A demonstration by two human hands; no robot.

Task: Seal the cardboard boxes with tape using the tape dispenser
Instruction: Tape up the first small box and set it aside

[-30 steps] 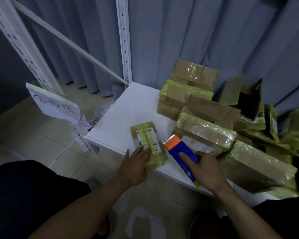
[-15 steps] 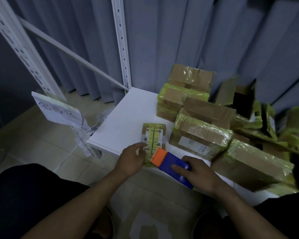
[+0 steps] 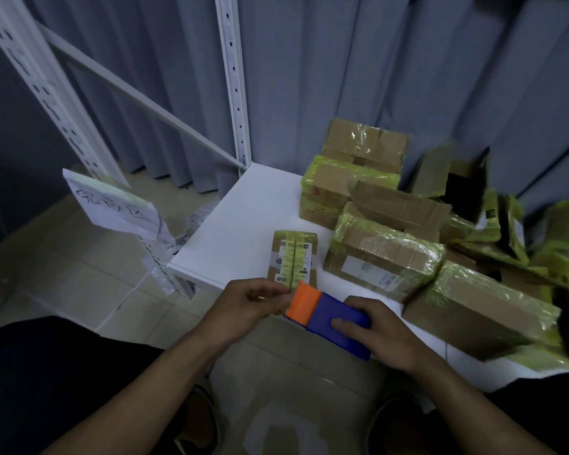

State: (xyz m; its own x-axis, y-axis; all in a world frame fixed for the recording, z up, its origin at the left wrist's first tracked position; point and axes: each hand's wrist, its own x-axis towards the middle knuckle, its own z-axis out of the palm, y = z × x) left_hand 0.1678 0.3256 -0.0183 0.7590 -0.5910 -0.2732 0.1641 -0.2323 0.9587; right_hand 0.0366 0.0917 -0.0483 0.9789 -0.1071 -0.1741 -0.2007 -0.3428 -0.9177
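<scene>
A small flat cardboard box (image 3: 293, 257) with yellow-green tape strips and a label lies at the front edge of the white table (image 3: 243, 224). My right hand (image 3: 378, 333) grips a blue tape dispenser (image 3: 335, 320) with an orange head, held level just in front of the box's near end. My left hand (image 3: 243, 307) has its fingers curled at the orange head, pinching at the near edge of the small box where the tape comes out. What exactly the fingertips pinch is hard to see.
Several taped cardboard boxes (image 3: 385, 257) are piled on the right half of the table, some open (image 3: 460, 182). A white shelf upright (image 3: 234, 83) stands at the table's back left corner. A paper sign (image 3: 112, 205) hangs on the rack at left. Tiled floor lies below.
The dispenser came off the small box's right side and moved down to its near end. My left hand lifted from pressing the box and now curls at the dispenser's orange head.
</scene>
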